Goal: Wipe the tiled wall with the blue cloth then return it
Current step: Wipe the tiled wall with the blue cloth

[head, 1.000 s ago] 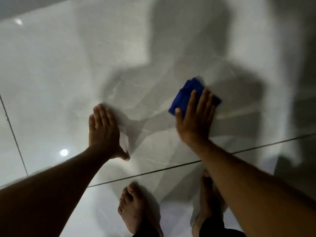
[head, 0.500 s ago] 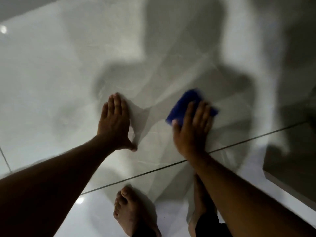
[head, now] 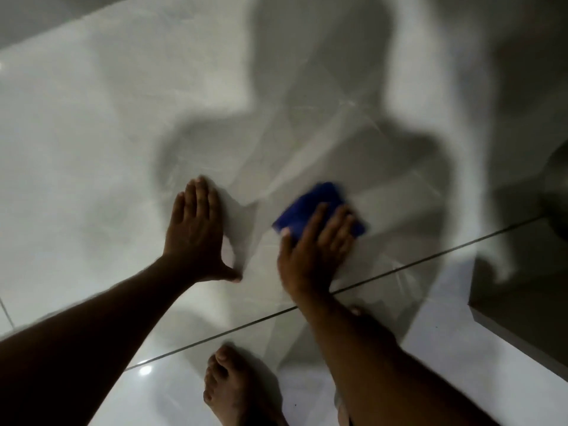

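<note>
right hand [head: 310, 259], flat on the cloth [head: 313, 207], slid lower down the wall [head: 92, 149]; left hand [head: 196, 232] flat too. still wiping.

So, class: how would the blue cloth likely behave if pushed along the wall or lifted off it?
Probably soft and floppy: the blue cloth lies folded flat under the right hand. Likely light, since one open palm pins it to the tiled wall. It should slide easily; the tiles look glossy.

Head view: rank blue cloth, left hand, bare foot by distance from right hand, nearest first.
1. blue cloth: pressed under the right hand.
2. left hand: flat on the wall, to the left.
3. bare foot: below, on the floor.
</note>
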Tool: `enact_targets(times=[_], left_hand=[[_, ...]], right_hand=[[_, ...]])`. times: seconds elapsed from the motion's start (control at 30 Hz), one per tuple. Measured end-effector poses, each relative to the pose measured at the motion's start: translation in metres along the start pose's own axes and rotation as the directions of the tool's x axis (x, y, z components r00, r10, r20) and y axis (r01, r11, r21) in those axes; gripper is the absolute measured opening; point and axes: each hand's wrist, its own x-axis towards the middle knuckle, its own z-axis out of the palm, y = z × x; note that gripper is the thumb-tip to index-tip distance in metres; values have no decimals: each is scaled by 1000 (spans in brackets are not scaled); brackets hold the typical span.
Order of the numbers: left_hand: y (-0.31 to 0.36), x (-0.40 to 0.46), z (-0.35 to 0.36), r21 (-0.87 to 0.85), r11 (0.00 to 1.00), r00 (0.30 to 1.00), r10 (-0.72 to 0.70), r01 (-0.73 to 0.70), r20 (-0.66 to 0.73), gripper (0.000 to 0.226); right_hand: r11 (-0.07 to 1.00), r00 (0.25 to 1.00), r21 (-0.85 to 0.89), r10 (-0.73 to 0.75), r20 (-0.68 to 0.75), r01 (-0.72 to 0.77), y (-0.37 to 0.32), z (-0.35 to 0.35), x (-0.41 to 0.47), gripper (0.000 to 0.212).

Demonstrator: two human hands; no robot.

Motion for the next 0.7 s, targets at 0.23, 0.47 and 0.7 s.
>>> enact_targets(times=[0.23, 0.47, 0.7], left_hand=[[-50, -28, 19, 11, 985, 985, -172, 172, 11, 175], [-70, -27, 30, 4, 991, 990, -135, 135, 43, 177], [-75, -32, 33, -29, 993, 993, -117, 117, 17, 173]], right_hand=[[288, 342, -221, -901, 266, 932, 43, -43, 163, 80], [945, 945, -66, -324, -49, 321, -96, 5, 93, 81], [100, 120, -69, -899, 421, 993, -13, -3, 50, 82]])
